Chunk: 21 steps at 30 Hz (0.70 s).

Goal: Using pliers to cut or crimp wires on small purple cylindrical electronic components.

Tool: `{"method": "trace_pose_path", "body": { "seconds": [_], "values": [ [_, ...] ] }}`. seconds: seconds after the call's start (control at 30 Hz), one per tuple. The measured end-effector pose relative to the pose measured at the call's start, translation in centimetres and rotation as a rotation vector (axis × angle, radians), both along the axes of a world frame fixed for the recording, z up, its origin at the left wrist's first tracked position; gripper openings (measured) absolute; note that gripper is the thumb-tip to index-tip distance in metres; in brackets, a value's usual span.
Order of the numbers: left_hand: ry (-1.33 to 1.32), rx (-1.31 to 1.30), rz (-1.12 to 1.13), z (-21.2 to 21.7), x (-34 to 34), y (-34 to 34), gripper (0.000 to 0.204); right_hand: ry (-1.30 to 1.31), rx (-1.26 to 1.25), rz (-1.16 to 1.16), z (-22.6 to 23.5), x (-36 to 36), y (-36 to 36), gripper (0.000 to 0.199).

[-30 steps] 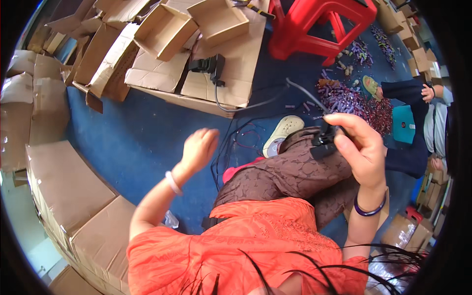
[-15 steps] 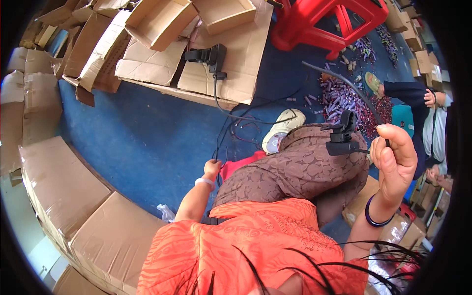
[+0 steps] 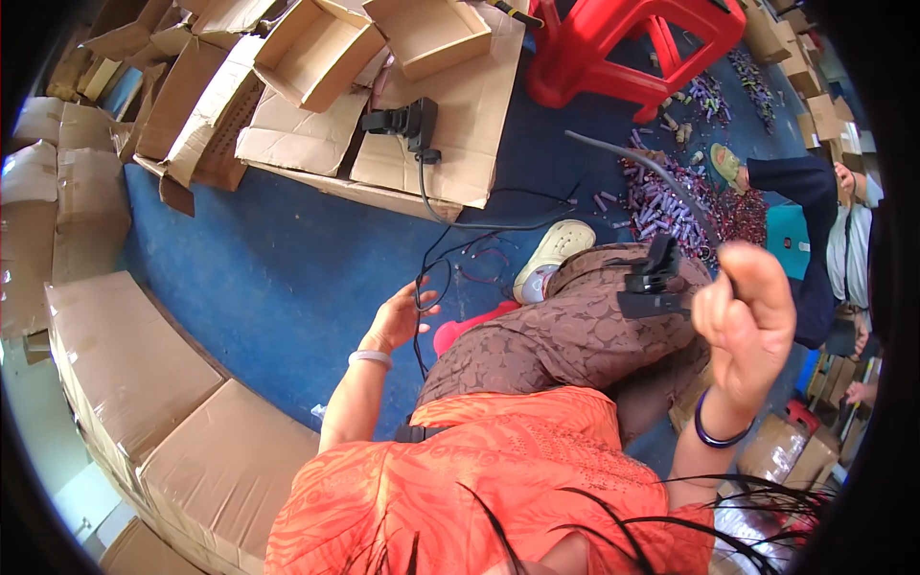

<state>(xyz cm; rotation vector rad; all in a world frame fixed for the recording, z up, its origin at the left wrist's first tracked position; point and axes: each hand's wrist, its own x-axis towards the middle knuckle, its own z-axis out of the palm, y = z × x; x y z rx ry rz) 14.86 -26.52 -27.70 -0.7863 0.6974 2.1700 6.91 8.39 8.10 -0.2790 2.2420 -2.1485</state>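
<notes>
My right hand (image 3: pixel 746 321) is closed, thumb and fingers pinching a thick black cable (image 3: pixel 661 172) whose free end curves up and to the left. Beside its fingers, above my knee, is a black clip-like device (image 3: pixel 654 280); how it joins the hand or cable is partly hidden. My left hand (image 3: pixel 398 318) is over the blue floor with its fingers apart, and a loop of thin black cable (image 3: pixel 426 273) passes across the fingers. A similar black device (image 3: pixel 407 126) with a cord lies on a flat cardboard carton (image 3: pixel 460 125).
Stacked cartons (image 3: pixel 134 355) line the left side, with open cardboard trays (image 3: pixel 426 38) farther ahead. A red plastic stool (image 3: pixel 623 57) stands beyond a pile of small purple cylinders (image 3: pixel 661 196). At the right another person's leg (image 3: pixel 795 182) reaches in near a teal box (image 3: pixel 786 240).
My left hand has risen away from my leg and its fingers have spread, lifting the cable loop. My right hand has shifted slightly left with the cable and the clip-like device.
</notes>
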Motion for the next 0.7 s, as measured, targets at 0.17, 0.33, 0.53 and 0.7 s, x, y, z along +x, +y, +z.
{"method": "trace_pose_path", "body": {
  "seconds": [0.17,0.33,0.53,0.7],
  "values": [
    [0.082,-0.053,-0.072,-1.7,1.1,-0.3,0.047,-0.442,-0.062,0.131,-3.4,-1.0,-3.4,0.030],
    [0.068,0.203,-0.135,-2.4,1.0,0.7,0.070,-0.531,-0.003,0.229,-13.7,-0.1,-7.1,0.011],
    [0.030,0.409,-0.165,-4.7,2.8,1.5,0.083,-0.905,0.202,0.023,-24.3,1.1,-13.2,0.013],
    [-0.078,0.469,-0.055,-1.8,1.9,4.3,0.081,-1.148,0.051,0.033,-26.4,1.4,-15.1,0.014]
  ]
}}
